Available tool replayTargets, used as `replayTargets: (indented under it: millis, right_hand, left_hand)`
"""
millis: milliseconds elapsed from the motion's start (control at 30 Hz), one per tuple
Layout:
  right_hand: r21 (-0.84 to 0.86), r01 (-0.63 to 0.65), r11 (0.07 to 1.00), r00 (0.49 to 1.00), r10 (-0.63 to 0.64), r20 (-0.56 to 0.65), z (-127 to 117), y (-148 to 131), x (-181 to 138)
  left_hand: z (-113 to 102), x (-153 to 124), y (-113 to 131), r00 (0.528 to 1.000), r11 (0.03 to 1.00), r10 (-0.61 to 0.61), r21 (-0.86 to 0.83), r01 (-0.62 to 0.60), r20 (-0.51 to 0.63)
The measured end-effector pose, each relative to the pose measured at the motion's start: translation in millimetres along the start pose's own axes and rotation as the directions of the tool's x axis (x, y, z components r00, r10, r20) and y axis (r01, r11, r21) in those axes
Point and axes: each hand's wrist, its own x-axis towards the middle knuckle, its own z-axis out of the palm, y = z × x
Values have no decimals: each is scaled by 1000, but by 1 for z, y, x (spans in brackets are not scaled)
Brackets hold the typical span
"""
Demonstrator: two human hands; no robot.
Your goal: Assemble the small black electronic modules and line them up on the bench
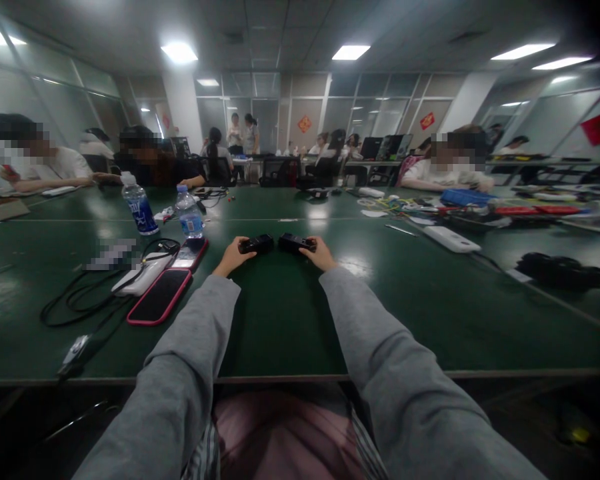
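Both my arms reach forward over the green table (290, 313). My left hand (232, 257) is closed around the outer end of a small black box-shaped device (260, 243). A similar black device (293, 241) is gripped at its outer end by my right hand (323, 254). The two devices sit at or just above the tabletop, their inner ends facing each other across a narrow gap. Their exact kind is too small and dark to tell. To the left of my left forearm lie a phone in a pink case (160, 298) and a second red-edged phone (194, 253).
A blue-labelled bottle (140, 208) and a clear water bottle (189, 215) stand left. Nearby lie a white block (141, 276) and black cables (73, 293). On the right are a white power strip (451, 239), a black cable bundle (560, 269) and a blue tray (464, 198). Several people sit opposite.
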Motion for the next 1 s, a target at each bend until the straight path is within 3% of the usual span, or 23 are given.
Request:
replayTargets:
  millis: [200,367,700,1000]
  right_hand:
    - [-395,95,914,994,-112,-20,-3,-26,-13]
    - [-555,28,832,999,-40,-9,-4,-43,-21]
    - [-592,37,805,998,-3,58,-4,-47,-19]
    - [-556,49,830,999,-29,45,0,-38,-16]
  left_hand:
    - [0,-11,20,999,958,-30,283,39,-35]
    - [3,-14,26,999,904,-40,424,45,-21]
    - [0,-14,41,996,858,-90,510,66,23]
    - [2,-14,34,1000,880,-17,475,10,10]
